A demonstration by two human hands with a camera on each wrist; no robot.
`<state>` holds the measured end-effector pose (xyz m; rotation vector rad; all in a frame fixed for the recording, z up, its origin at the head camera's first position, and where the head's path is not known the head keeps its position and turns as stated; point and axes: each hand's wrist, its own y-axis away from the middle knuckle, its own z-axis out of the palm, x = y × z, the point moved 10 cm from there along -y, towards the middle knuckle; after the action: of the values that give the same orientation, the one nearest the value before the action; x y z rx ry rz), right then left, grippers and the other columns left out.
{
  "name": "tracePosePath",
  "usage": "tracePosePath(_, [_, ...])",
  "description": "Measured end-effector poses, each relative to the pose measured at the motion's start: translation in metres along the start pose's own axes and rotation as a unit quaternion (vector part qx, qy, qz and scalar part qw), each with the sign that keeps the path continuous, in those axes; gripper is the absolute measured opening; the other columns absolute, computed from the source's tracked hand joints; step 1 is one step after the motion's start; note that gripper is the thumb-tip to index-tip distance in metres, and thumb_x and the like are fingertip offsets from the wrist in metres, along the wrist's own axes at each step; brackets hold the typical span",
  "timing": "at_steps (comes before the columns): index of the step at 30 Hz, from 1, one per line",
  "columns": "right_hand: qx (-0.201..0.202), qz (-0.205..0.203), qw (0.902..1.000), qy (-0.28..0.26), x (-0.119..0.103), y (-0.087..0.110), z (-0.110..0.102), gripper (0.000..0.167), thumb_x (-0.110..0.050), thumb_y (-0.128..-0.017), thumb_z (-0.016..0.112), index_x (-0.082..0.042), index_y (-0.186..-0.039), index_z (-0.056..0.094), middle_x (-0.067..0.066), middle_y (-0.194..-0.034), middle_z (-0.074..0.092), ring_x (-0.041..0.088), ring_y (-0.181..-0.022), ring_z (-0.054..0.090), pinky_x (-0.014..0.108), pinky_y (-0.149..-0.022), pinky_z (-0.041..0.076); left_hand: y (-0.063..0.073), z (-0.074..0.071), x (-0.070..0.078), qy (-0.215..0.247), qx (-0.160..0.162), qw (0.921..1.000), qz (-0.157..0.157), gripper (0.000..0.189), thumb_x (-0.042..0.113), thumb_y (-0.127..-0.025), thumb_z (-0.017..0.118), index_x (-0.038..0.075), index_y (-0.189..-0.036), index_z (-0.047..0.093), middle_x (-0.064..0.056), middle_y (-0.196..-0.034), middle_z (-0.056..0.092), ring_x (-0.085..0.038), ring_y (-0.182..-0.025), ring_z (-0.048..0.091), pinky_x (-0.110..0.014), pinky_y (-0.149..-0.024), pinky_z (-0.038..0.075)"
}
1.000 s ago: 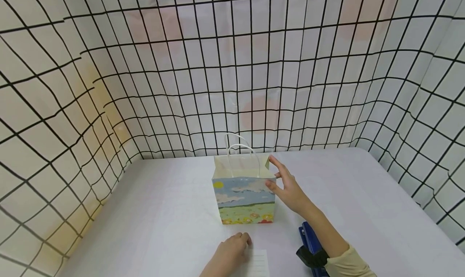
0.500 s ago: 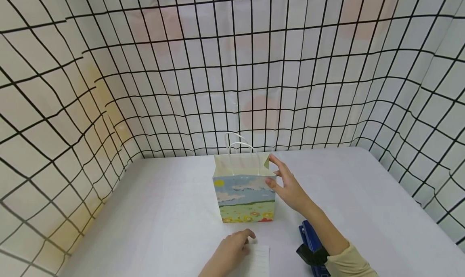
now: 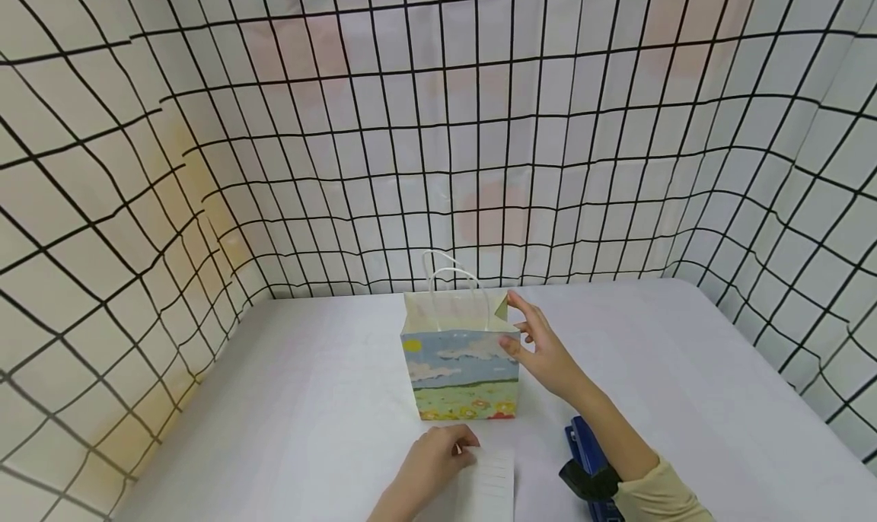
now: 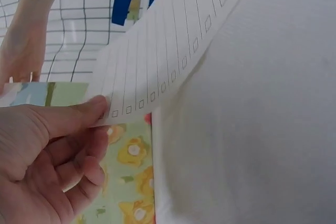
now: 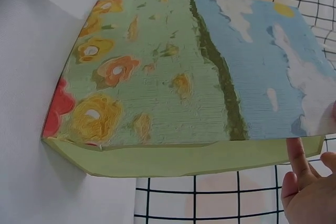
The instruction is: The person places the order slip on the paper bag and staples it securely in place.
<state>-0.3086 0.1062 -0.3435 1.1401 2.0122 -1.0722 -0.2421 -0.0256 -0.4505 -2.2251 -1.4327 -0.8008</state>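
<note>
My left hand (image 3: pixel 432 461) pinches the near-left end of a lined checklist sheet (image 3: pixel 492 484) between thumb and fingers. In the left wrist view the sheet (image 4: pixel 157 51) curves upward from the thumb, with a row of small boxes along one edge. Just beyond stands an upright paper gift bag (image 3: pixel 466 377) with a painted meadow, sky and white handles, its mouth open. My right hand (image 3: pixel 548 362) holds the bag's right side at the top, thumb on the front, index finger at the back corner. The right wrist view shows a finger (image 5: pixel 296 156) against the green side panel.
A long blue object resembling a stapler (image 3: pixel 581 442) lies on the white table (image 3: pixel 308 400), partly under the right forearm. A black band (image 3: pixel 582 482) is around the right wrist. Black grid netting (image 3: pixel 479 134) encloses the back and sides.
My left hand has moved slightly forward and lifted the near sheet's end, which now pinches between thumb and fingers. The right hand and the bag stay put.
</note>
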Motion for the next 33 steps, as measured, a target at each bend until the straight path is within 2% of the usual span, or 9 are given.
tracePosePath(5, [0.003, -0.008, 0.9999, 0.008, -0.001, -0.001, 0.000, 0.068, -0.024, -0.092, 0.053, -0.021, -0.147, 0.012, 0.014, -0.142, 0.027, 0.033, -0.111, 0.046, 0.037, -0.083, 0.035, -0.001, -0.007, 0.000, 0.035, 0.021, 0.9992, -0.001, 0.006, 0.017, -0.080, 0.066, 0.015, -0.085, 0.067, 0.007, -0.075, 0.065, 0.002, -0.055, 0.048, -0.017, -0.052, 0.040])
tracePosePath(8, [0.006, -0.016, 0.9998, 0.009, -0.002, -0.001, -0.001, 0.068, -0.022, -0.092, 0.053, -0.019, -0.147, 0.014, 0.015, -0.139, 0.029, 0.035, -0.111, 0.045, 0.031, -0.081, 0.036, -0.001, -0.014, 0.002, 0.066, 0.036, 0.9972, 0.001, 0.007, 0.016, -0.082, 0.064, 0.013, -0.087, 0.067, 0.005, -0.075, 0.064, 0.002, -0.051, 0.047, -0.017, -0.049, 0.040])
tracePosePath(13, [0.003, -0.022, 0.9997, -0.004, -0.003, -0.002, -0.001, 0.067, -0.020, -0.092, 0.054, -0.020, -0.146, 0.015, 0.016, -0.136, 0.029, 0.033, -0.105, 0.046, 0.022, -0.075, 0.040, -0.003, -0.029, 0.008, 0.099, 0.075, 0.9919, 0.030, 0.008, 0.011, -0.082, 0.063, 0.008, -0.088, 0.068, -0.001, -0.076, 0.066, 0.003, -0.053, 0.051, -0.016, -0.050, 0.043])
tracePosePath(18, [0.000, -0.015, 0.9998, -0.014, -0.002, -0.002, 0.000, 0.068, -0.021, -0.091, 0.054, -0.023, -0.146, 0.014, 0.015, -0.135, 0.029, 0.024, -0.095, 0.046, 0.022, -0.076, 0.043, -0.004, -0.038, 0.012, 0.100, 0.100, 0.9886, 0.052, 0.009, 0.010, -0.082, 0.064, 0.007, -0.088, 0.069, -0.002, -0.078, 0.068, 0.003, -0.059, 0.053, -0.015, -0.053, 0.044])
tracePosePath(25, [-0.003, -0.002, 0.9996, -0.028, 0.003, -0.005, 0.002, 0.068, -0.022, -0.091, 0.054, -0.025, -0.146, 0.014, 0.014, -0.130, 0.030, 0.017, -0.083, 0.042, 0.021, -0.072, 0.042, -0.005, -0.048, 0.011, 0.116, 0.124, 0.9845, 0.042, 0.008, 0.012, -0.083, 0.062, 0.010, -0.088, 0.068, -0.002, -0.077, 0.066, 0.001, -0.059, 0.051, -0.015, -0.046, 0.043])
tracePosePath(33, [-0.002, -0.001, 0.9997, -0.025, 0.004, -0.007, 0.002, 0.064, -0.020, -0.092, 0.053, -0.020, -0.146, 0.018, 0.014, -0.125, 0.031, 0.018, -0.086, 0.043, 0.021, -0.074, 0.043, -0.006, -0.063, 0.014, 0.113, 0.156, 0.9802, 0.046, 0.011, 0.011, -0.085, 0.060, 0.008, -0.090, 0.068, -0.004, -0.075, 0.065, -0.004, -0.056, 0.051, -0.015, -0.047, 0.043])
